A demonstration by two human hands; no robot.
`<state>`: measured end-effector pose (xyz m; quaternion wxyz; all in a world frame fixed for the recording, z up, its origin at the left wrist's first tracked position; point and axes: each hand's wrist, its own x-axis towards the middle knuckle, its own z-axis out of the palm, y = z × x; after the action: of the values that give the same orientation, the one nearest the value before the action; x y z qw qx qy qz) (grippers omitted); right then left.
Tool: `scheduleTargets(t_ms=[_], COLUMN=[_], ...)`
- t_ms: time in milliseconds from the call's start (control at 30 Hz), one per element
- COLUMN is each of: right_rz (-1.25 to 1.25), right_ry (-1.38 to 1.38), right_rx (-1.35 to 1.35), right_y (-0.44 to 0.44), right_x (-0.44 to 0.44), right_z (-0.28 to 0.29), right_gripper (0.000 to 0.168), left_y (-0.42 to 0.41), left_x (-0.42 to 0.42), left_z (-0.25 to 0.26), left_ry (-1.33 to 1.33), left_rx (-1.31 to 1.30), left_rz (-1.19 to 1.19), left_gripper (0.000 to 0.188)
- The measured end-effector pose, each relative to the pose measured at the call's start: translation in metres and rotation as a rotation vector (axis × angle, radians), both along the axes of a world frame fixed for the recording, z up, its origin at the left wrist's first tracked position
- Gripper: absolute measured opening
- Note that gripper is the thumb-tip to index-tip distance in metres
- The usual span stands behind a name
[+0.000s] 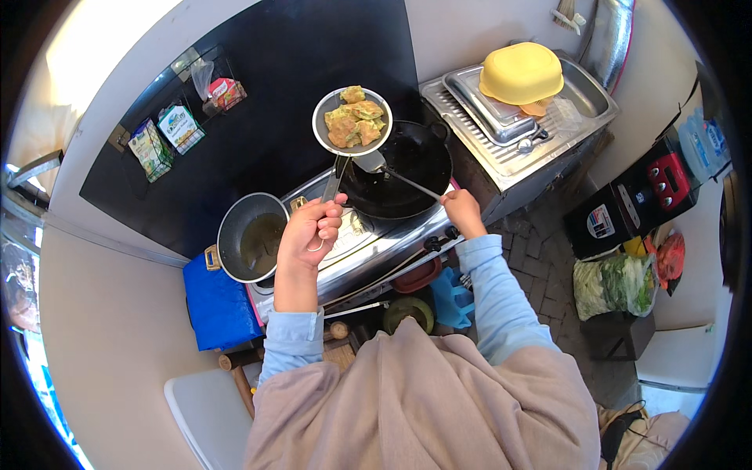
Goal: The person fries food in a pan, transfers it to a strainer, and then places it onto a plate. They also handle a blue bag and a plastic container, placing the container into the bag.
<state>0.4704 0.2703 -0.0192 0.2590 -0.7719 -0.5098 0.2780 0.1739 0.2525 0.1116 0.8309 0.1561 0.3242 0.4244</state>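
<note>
My left hand grips the handle of a metal strainer, raised above the back of the stove. Several golden-brown fritters with green flecks lie heaped in its bowl. In my right hand is the handle of a metal spatula, whose blade is just below the strainer's rim. That blade hangs over a black wok on the right side of the silver gas stove. To the left of my left hand, a grey two-handled pan holds some oil.
Right of the stove, a steel sink unit carries a metal tray and an upturned yellow basin. Seasoning packets sit in wall racks at the left. A blue box-like object stands beside the stove; bagged vegetables are at the right.
</note>
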Motion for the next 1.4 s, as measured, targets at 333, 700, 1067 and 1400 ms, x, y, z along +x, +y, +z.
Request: scheduleTargets(t_ms=[333, 700, 1067, 1400], right_rz=[-0.245, -0.303, 0.1, 0.04], right_ry=[0.38, 0.284, -0.591, -0.506], right_rx=[0.183, 0.415, 0.842, 0.838], right_y=[0.0, -0.046, -0.109, -0.125], right_x=[-0.033, 0.035, 0.026, 0.041], right_z=[-0.049, -0.022, 0.065, 0.063], right_gripper=[0.026, 0.021, 0.026, 0.026], left_y=[-0.003, -0.021, -0.03, -0.042], left_x=[0.001, -0.009, 0.01, 0.015], left_z=[0.004, -0.021, -0.053, -0.054], left_ry=[0.004, -0.051, -0.135, -0.145], left_rx=[-0.014, -0.081, -0.139, -0.151], left_rz=[0.007, 0.058, 0.04, 0.06], left_gripper=[0.024, 0.023, 0.021, 0.024])
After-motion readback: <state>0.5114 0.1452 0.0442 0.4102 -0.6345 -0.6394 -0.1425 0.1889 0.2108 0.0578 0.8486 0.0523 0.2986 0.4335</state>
